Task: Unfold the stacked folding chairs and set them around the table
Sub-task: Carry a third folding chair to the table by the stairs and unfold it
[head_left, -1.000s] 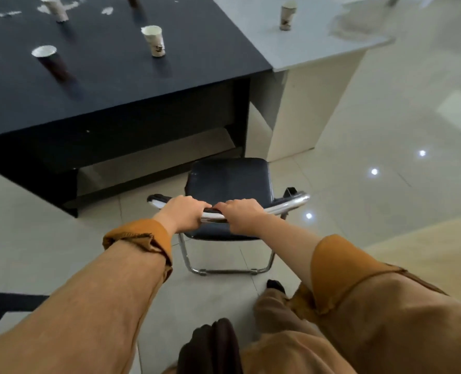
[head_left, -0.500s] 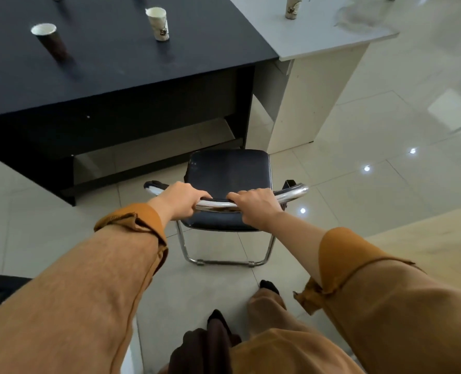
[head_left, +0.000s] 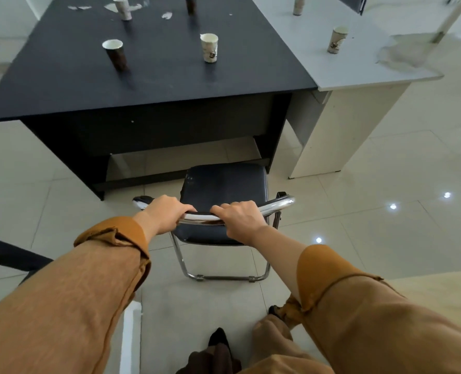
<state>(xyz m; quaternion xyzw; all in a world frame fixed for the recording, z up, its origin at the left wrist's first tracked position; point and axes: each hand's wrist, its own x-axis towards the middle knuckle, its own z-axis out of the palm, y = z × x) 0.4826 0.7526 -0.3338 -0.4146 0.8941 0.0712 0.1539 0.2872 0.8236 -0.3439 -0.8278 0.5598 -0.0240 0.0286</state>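
Note:
An unfolded folding chair with a black padded seat and chrome frame stands on the tiled floor, facing the black table. Its seat front sits near the table's right leg. My left hand and my right hand both grip the chrome top bar of the chair's back, side by side. The backrest itself is mostly hidden under my hands and forearms.
Several paper cups stand on the black table and on the adjoining grey table to the right. A dark object lies low at the left edge. My feet and trouser legs are at the bottom. Tiled floor spreads right.
The chair and my hands have shifted slightly toward the table, and my view has lifted so more of the tabletops and cups shows. Both hands keep their grip on the bar.

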